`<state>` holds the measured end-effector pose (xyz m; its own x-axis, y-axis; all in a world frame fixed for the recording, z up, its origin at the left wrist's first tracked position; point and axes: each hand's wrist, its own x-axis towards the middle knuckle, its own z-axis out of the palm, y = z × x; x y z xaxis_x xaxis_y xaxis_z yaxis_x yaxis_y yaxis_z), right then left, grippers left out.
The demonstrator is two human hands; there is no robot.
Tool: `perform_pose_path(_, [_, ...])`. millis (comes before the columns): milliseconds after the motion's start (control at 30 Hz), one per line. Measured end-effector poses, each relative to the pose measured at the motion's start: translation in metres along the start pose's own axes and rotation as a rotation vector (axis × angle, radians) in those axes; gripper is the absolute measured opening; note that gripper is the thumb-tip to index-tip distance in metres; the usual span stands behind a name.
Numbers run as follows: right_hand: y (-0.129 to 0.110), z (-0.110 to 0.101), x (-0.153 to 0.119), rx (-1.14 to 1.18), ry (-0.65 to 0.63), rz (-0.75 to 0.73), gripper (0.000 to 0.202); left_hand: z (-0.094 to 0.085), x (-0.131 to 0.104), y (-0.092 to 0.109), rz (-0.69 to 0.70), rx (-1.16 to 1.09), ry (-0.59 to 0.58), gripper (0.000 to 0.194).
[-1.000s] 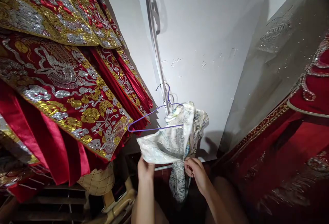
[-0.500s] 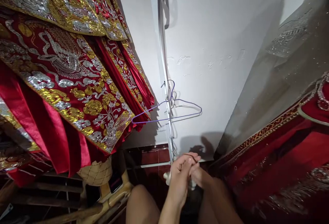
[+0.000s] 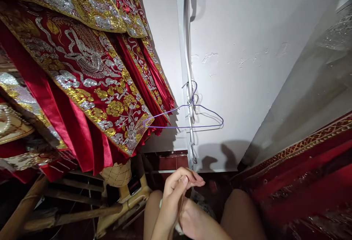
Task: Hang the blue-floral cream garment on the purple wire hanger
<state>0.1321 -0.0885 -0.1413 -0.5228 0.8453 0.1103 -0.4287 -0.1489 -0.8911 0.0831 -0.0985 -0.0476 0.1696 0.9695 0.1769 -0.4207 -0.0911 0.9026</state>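
Observation:
My left hand [image 3: 173,192] is raised above my lap, palm turned inward. Its fingers are curled and the thumb presses toward the forefinger; anything small between them cannot be made out. Against it, lower and to the right, is my right hand [image 3: 189,210], bent at the wrist, its fingers hidden behind the left. A bit of white material [image 3: 179,229] shows beneath the hands. Ahead of them a purple wire hanger [image 3: 189,126], bare of clothing, hangs on a pale metal upright [image 3: 188,49] against the wall.
At left hangs a red costume [image 3: 110,86] with gold and silver embroidery. Below it are bamboo-like bars [image 3: 66,216] and a quilted beige item [image 3: 118,174]. Red embroidered cloth [image 3: 308,181] lines the right side. White wall [image 3: 233,23] stands ahead, red floor tiles [image 3: 169,162] below.
My hands have moved left and slightly down in view, and the right wrist now sits below the left hand. The costume and hanger appear farther right as the view has shifted.

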Motion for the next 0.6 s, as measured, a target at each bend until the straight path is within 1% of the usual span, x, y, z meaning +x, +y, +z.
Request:
perform_pose_path(67, [-0.025,-0.01,-0.005,0.145,-0.008,0.101,0.009,-0.012,0.004,0.008,0.061,0.138,-0.012,0.022])
perform_pose_path(100, [-0.041,-0.017,-0.006,0.243,-0.009,0.159,0.011,-0.018,0.006,0.012,0.07,0.233,-0.019,0.02])
perform_pose_path(133, [-0.059,-0.024,-0.006,0.347,0.0,0.21,0.019,-0.025,0.008,0.014,0.06,0.33,-0.039,0.026])
perform_pose_path(167, [-0.077,-0.031,-0.006,0.407,0.024,0.221,0.027,-0.031,0.009,0.015,0.025,0.411,-0.081,0.034])
perform_pose_path(200, [-0.096,-0.038,-0.005,0.421,0.014,0.221,0.031,-0.037,0.009,0.013,-0.041,0.475,-0.154,0.039])
perform_pose_path(267, [-0.13,-0.052,-0.006,0.385,-0.016,0.174,0.037,-0.047,0.01,0.006,-0.223,0.585,-0.341,0.04])
perform_pose_path(300, [-0.145,-0.059,-0.007,0.344,-0.029,0.146,0.038,-0.051,0.011,0.001,-0.304,0.646,-0.411,0.041])
perform_pose_path(333, [-0.158,-0.066,-0.009,0.296,-0.028,0.117,0.039,-0.055,0.012,-0.003,-0.364,0.724,-0.443,0.042])
perform_pose_path(367, [-0.169,-0.074,-0.011,0.241,-0.016,0.09,0.039,-0.059,0.014,-0.006,-0.398,0.82,-0.442,0.042])
perform_pose_path(433, [-0.185,-0.09,-0.016,0.093,0.022,0.068,0.033,-0.068,0.021,-0.004,-0.397,1.023,-0.389,0.039])
perform_pose_path(500, [-0.189,-0.104,-0.02,-0.142,0.065,0.073,0.024,-0.077,0.032,0.007,-0.359,1.203,-0.358,0.037])
perform_pose_path(533, [-0.187,-0.11,-0.021,-0.29,0.058,0.098,0.022,-0.082,0.037,0.014,-0.333,1.288,-0.346,0.036])
perform_pose_path(567, [-0.183,-0.114,-0.022,-0.437,0.015,0.14,0.026,-0.085,0.042,0.02,-0.303,1.364,-0.33,0.033])
perform_pose_path(600, [-0.177,-0.117,-0.023,-0.561,-0.057,0.189,0.031,-0.089,0.046,0.026,-0.274,1.426,-0.311,0.03])
